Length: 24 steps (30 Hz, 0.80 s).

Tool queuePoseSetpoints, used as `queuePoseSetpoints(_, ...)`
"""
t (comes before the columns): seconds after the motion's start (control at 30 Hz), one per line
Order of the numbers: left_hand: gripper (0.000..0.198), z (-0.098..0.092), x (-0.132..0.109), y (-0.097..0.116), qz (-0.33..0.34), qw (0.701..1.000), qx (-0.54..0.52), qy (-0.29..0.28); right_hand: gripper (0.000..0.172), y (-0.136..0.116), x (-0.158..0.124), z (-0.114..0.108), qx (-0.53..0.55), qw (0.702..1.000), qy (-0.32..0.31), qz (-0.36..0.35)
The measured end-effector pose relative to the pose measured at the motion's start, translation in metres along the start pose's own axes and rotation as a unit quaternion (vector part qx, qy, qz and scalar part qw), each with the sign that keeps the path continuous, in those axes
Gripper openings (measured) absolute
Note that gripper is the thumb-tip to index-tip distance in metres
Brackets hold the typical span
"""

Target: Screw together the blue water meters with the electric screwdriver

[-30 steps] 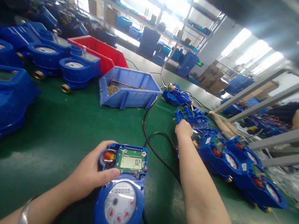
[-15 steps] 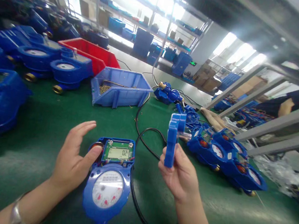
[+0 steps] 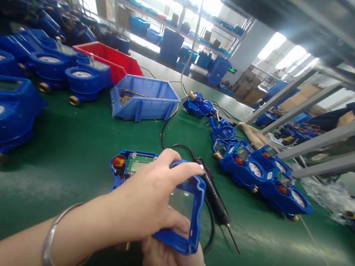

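Note:
A blue water meter cover (image 3: pixel 197 214) with a clear window is held up, tilted, over the bench. My left hand (image 3: pixel 146 194) reaches across and is closed on it, fingers over the top edge and thumb at the window. Under its lower edge, my right hand (image 3: pixel 174 259) has curled fingers and also grips the cover, partly hidden. Behind my left hand lies an opened water meter (image 3: pixel 117 181), its circuit board (image 3: pixel 134 162) and a battery-like part showing; its dial is covered by my arm. To the right rests a black electric screwdriver (image 3: pixel 215 194) with a long bit.
A blue bin (image 3: pixel 145 102) of small brass-coloured screws stands ahead, with a red bin (image 3: pixel 108 60) behind. Blue meters (image 3: pixel 0 114) crowd the left, and several opened meters (image 3: pixel 254 169) lie right. Metal frame bars (image 3: pixel 337 136) slant across the right side.
My left hand has left the meter and moved right onto the cover. My right hand has brought the cover down and left, turning its window toward me. The screwdriver has come into view.

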<state>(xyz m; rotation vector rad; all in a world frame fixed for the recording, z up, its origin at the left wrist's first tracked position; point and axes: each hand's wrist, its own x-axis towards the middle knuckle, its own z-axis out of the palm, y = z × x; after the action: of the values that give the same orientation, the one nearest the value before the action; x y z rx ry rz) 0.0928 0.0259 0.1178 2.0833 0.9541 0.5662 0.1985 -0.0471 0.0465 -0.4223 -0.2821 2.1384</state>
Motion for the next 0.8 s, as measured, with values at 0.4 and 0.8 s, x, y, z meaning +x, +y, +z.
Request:
queuePoseSetpoints(0.4,0.037,0.003,0.004,-0.012,-0.04,0.998,-0.004,0.056,0.064,-0.018,-0.017,0.009,-0.007,0.999,0.018,-0.05)
queuePoseSetpoints(0.8,0.047,-0.008,-0.015,-0.012,0.022,0.996,0.036,0.081,0.055,-0.023,-0.018,0.012,-0.078,0.994,0.017,-0.069)
